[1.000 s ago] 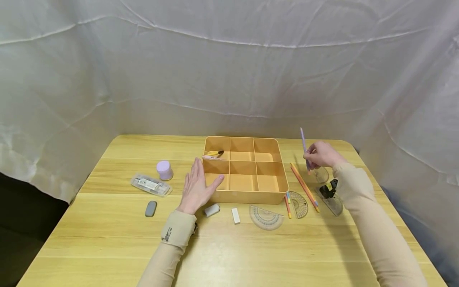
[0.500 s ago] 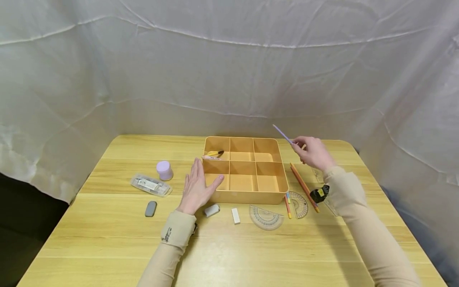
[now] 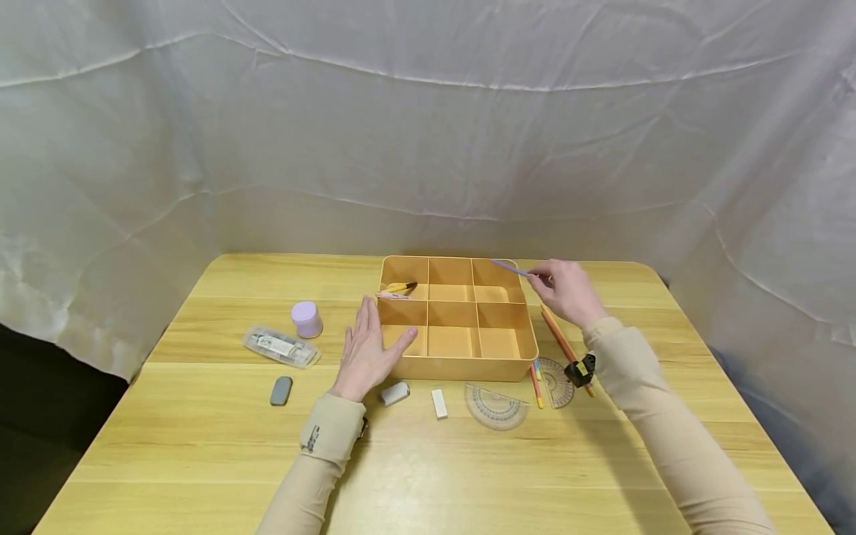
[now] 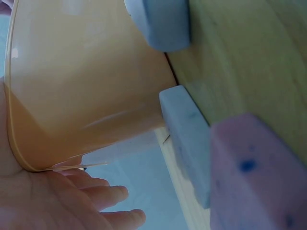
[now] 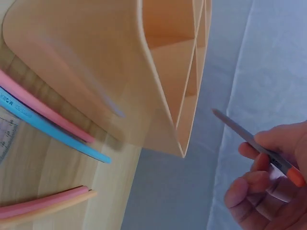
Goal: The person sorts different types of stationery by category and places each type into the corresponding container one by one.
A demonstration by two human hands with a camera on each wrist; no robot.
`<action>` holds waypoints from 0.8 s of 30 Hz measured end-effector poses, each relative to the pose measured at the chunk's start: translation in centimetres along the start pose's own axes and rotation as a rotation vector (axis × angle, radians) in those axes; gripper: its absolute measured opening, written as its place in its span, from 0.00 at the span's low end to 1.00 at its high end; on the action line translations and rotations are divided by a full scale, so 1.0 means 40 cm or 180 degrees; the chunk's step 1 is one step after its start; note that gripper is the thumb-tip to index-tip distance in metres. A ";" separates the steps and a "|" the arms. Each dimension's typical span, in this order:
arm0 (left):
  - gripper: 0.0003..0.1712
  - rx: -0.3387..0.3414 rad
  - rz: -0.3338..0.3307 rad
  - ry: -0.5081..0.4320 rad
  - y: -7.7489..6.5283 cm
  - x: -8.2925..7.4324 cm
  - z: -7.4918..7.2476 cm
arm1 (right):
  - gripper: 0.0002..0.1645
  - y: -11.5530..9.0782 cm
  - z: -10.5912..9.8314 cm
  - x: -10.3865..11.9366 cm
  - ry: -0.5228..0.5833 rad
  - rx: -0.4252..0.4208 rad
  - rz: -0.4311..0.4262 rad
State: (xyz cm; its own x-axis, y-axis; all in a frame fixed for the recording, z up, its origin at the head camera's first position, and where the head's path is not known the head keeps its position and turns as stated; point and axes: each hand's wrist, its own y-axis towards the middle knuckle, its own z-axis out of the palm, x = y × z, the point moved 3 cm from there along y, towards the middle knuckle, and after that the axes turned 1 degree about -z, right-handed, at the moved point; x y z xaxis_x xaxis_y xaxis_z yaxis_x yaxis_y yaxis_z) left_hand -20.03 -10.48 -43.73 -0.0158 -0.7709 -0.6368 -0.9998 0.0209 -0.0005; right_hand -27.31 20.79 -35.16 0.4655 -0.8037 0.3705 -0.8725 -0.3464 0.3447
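My right hand [image 3: 565, 291] pinches a slim purple pencil [image 3: 510, 267] by its rear part, at the back right corner of an orange divided box [image 3: 461, 368]. The pencil lies slanted, its tip over the back right compartment. In the right wrist view, the pencil [image 5: 235, 127] shows an orange end near the palm. My left hand [image 3: 366, 353] rests against the box's left side with fingers straight and thumb spread over the rim. A yellow-and-black pen [image 3: 401, 286] and a pink pen [image 3: 393, 295] lie in the back left compartment.
Right of the box lie orange pencils [image 3: 560, 334] and a protractor [image 3: 556, 383]. Another protractor [image 3: 497, 407], a white eraser [image 3: 439, 403] and a grey-white eraser [image 3: 395, 393] lie in front. At left are a lilac jar [image 3: 307, 319], a clear case [image 3: 281, 346] and a grey eraser [image 3: 281, 390].
My right hand has carried the pencil leftward from beyond the orange pencils to the box's back right corner. The pencil has tipped from near upright to nearly flat. My left hand stays put.
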 end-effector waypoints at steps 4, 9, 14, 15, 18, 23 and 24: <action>0.62 0.0000 0.0001 0.0003 0.001 0.000 0.001 | 0.12 0.000 0.016 -0.002 -0.0085 0.0216 -0.0041; 0.62 -0.0006 0.0010 0.0008 0.002 0.001 0.001 | 0.11 -0.001 0.034 -0.007 -0.0205 0.0360 -0.0128; 0.62 -0.0020 0.0013 -0.0013 0.003 0.001 0.001 | 0.10 -0.002 0.047 -0.007 -0.0231 0.0457 -0.0128; 0.62 -0.0019 0.0011 -0.0017 0.003 0.001 0.001 | 0.10 -0.003 0.049 -0.006 -0.0234 0.0468 -0.0114; 0.62 -0.0016 0.0014 -0.0032 0.002 0.001 0.000 | 0.10 -0.003 0.058 -0.008 -0.0268 0.0499 -0.0088; 0.62 -0.0017 0.0025 -0.0047 0.002 0.001 -0.001 | 0.10 -0.004 0.070 -0.015 -0.0320 0.0535 -0.0025; 0.62 -0.0015 0.0023 -0.0043 0.002 0.002 -0.001 | 0.10 -0.004 0.072 -0.015 -0.0321 0.0542 -0.0018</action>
State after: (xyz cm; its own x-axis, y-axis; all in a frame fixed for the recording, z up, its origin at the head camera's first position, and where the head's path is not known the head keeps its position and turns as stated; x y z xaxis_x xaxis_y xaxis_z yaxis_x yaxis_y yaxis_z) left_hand -20.10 -10.58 -43.74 -0.0227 -0.7620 -0.6471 -0.9997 0.0234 0.0076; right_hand -27.88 19.93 -37.92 0.4607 -0.8430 0.2777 -0.8864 -0.4210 0.1924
